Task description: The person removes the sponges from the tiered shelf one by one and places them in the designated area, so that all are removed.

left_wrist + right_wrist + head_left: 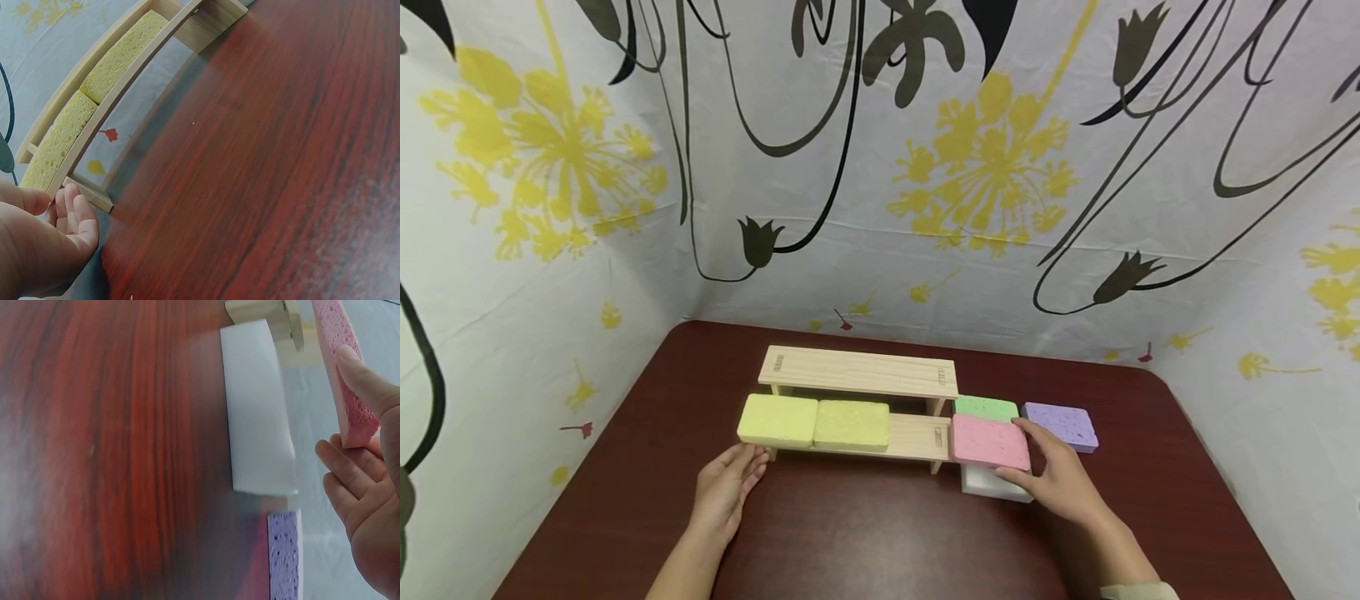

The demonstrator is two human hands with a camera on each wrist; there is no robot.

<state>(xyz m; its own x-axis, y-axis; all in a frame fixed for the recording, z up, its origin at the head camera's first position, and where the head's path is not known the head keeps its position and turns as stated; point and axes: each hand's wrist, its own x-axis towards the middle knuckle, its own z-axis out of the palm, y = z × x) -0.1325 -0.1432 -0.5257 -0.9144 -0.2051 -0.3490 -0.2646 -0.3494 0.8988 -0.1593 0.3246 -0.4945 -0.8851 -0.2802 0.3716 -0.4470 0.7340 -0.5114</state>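
A low two-step wooden rack (pixel 917 437) stands on the table, with two yellow sponges (pixel 777 420) side by side on the left of its front step. My left hand (pixel 727 492) holds the front left end of that step; in the left wrist view its thumb lies by the board's edge and its fingers curl below, next to a leg. My right hand (pixel 1063 479) pinches a pink sponge (pixel 990 442) by its right end. That sponge is raised at the rack's right end, partly covering a white block (pixel 996 482) and a green sponge (pixel 985 407).
Right of the green sponge lies a purple sponge (pixel 1062 426) on the dark red-brown table (pixel 880 533). The rack's upper step (pixel 857 371) runs behind the front one. A patterned cloth (pixel 880 192) with yellow and dark flowers hangs around the table's back and sides.
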